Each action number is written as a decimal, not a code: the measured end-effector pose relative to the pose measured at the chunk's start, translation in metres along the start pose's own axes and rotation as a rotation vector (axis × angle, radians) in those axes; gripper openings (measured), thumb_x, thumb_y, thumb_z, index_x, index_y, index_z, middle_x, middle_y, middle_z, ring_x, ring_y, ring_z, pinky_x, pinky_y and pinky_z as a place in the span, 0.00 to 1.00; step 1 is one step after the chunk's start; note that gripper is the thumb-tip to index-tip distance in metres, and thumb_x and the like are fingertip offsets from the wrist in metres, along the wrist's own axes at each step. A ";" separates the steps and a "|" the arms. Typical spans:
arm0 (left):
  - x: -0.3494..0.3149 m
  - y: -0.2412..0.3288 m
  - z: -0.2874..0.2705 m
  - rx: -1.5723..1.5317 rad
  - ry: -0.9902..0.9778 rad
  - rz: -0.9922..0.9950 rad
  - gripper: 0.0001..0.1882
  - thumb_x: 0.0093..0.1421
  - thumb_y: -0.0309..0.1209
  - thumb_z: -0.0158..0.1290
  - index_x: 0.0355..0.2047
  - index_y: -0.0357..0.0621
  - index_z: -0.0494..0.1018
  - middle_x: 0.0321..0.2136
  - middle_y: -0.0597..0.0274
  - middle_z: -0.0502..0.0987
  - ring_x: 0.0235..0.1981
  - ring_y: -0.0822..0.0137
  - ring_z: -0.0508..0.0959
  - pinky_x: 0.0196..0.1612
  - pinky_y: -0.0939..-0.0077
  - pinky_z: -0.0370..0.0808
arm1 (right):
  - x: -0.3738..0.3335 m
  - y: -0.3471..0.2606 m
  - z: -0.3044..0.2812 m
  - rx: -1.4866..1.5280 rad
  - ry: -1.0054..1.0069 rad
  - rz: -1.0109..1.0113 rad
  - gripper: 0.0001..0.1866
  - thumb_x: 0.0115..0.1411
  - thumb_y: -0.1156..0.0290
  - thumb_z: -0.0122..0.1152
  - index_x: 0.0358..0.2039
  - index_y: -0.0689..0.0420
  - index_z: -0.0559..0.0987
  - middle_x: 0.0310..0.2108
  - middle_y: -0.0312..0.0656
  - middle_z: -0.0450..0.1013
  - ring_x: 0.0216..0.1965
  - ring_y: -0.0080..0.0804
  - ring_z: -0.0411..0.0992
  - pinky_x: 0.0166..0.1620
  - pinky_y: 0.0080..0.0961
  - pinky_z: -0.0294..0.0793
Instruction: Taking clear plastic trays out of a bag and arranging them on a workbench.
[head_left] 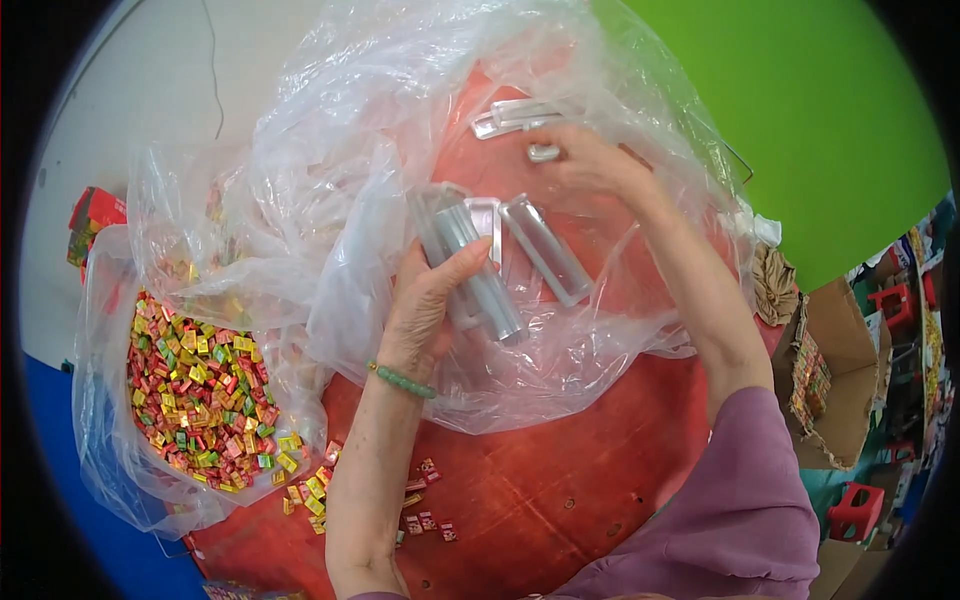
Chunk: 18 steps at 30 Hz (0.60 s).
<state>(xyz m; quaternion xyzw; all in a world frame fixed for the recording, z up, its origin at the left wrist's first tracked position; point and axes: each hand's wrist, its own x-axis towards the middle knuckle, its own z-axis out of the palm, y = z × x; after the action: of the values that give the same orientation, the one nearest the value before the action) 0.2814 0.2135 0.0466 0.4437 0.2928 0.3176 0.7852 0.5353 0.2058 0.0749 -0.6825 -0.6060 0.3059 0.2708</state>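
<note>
My left hand (430, 300) is closed around a stack of clear plastic trays (480, 270), long and narrow with ridged sides, its thumb lying across the top. Farther off, my right hand (585, 160) has its fingers bent round a small clear plastic tray (543, 153), of which only the end shows. More loose trays (510, 117) lie just beyond those fingers. Between the two hands, another nested tray stack (547, 250) rests on the plastic sheet, and a single tray (484, 222) is partly hidden behind the held stack.
A large crumpled clear bag (350, 110) spreads over the red table (560, 460). At left, a clear bag holds many small wrapped sweets (200, 390); several more sweets (315, 490) lie loose nearby. Right are an open cardboard box (845, 370) and a red stool (855, 512).
</note>
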 end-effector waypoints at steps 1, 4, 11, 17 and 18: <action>0.001 0.001 0.005 -0.005 -0.007 0.000 0.29 0.50 0.32 0.64 0.50 0.37 0.64 0.38 0.59 0.72 0.36 0.68 0.76 0.39 0.72 0.76 | 0.018 0.029 -0.011 -0.312 0.118 -0.042 0.30 0.49 0.76 0.56 0.56 0.55 0.70 0.51 0.46 0.69 0.52 0.37 0.68 0.50 0.32 0.72; -0.001 0.004 0.002 -0.109 0.015 -0.007 0.29 0.51 0.31 0.62 0.50 0.38 0.64 0.37 0.59 0.72 0.34 0.66 0.77 0.36 0.69 0.78 | 0.039 0.054 -0.007 -0.686 0.209 -0.059 0.29 0.45 0.79 0.55 0.52 0.54 0.71 0.53 0.49 0.67 0.55 0.44 0.65 0.53 0.40 0.70; -0.003 0.001 -0.008 -0.180 0.004 -0.045 0.26 0.52 0.31 0.60 0.48 0.35 0.64 0.37 0.55 0.74 0.34 0.62 0.79 0.33 0.66 0.79 | 0.039 0.037 -0.009 -0.870 0.147 0.019 0.24 0.44 0.67 0.61 0.44 0.60 0.73 0.48 0.52 0.68 0.51 0.48 0.67 0.51 0.42 0.70; -0.002 -0.003 0.001 -0.227 -0.035 -0.033 0.23 0.53 0.31 0.60 0.46 0.34 0.66 0.36 0.55 0.75 0.35 0.62 0.80 0.33 0.67 0.80 | 0.010 0.044 -0.014 -0.259 0.266 -0.031 0.26 0.48 0.61 0.65 0.45 0.62 0.73 0.41 0.43 0.72 0.41 0.33 0.72 0.45 0.27 0.71; -0.001 -0.003 0.002 -0.232 -0.039 -0.022 0.23 0.53 0.30 0.60 0.46 0.34 0.66 0.36 0.55 0.75 0.35 0.62 0.80 0.33 0.68 0.79 | 0.002 0.038 -0.013 -0.259 0.269 -0.032 0.26 0.48 0.61 0.65 0.45 0.62 0.73 0.41 0.43 0.72 0.41 0.33 0.72 0.45 0.27 0.71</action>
<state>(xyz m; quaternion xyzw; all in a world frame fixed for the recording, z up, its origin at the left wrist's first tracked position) 0.2829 0.2100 0.0449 0.3526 0.2439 0.3319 0.8402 0.5704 0.2037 0.0554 -0.7368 -0.6094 0.1269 0.2641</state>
